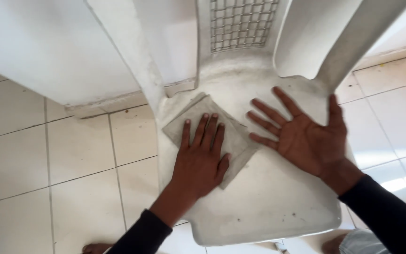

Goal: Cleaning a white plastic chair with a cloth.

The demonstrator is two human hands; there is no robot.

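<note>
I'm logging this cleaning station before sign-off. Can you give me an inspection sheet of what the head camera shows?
Surface: white plastic chair, its seat smudged with grey dirt and dark specks.
Job's things: folded grey cloth lying flat on the seat.
Clutter: nothing seen.
Hands: left hand pressed palm-down on the cloth; right hand empty, palm up, fingers spread above the seat.
Cables: nothing seen.
Surroundings: pale tiled floor, white wall, chair's lattice backrest, bare toes at the bottom edge.
</note>
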